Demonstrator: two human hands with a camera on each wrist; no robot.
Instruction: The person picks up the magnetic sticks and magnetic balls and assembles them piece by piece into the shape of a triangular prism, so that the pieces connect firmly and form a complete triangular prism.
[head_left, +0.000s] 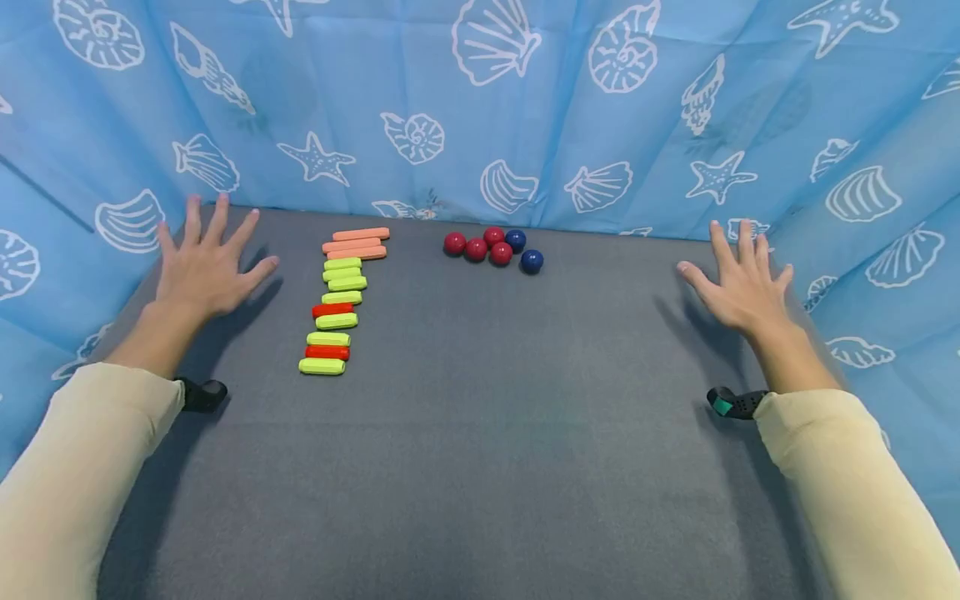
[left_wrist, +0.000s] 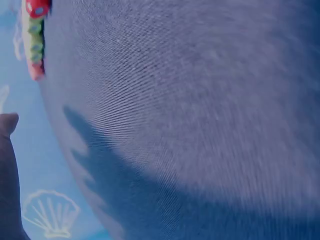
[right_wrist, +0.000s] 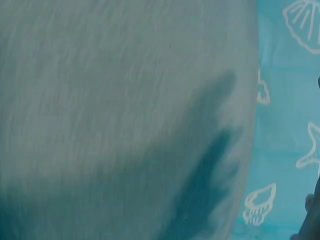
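Note:
My left hand (head_left: 201,271) hovers over the far left of the grey table with its fingers spread, and holds nothing. To its right lies a column of short ridged sticks: three orange sticks (head_left: 355,244) at the far end, then several yellow-green sticks (head_left: 322,367) mixed with two red sticks (head_left: 332,309). Their exact kind cannot be told. My right hand (head_left: 742,292) is raised over the far right side, fingers spread and nothing in it. Between the hands, nearer the sticks, sit several dark red balls (head_left: 476,249) and two dark blue balls (head_left: 532,262).
A blue curtain (head_left: 360,83) with white shell and starfish drawings hangs along the back and both sides of the grey table (head_left: 480,467). A dark band with a small device (head_left: 204,395) is on the left wrist, a similar device (head_left: 735,404) on the right.

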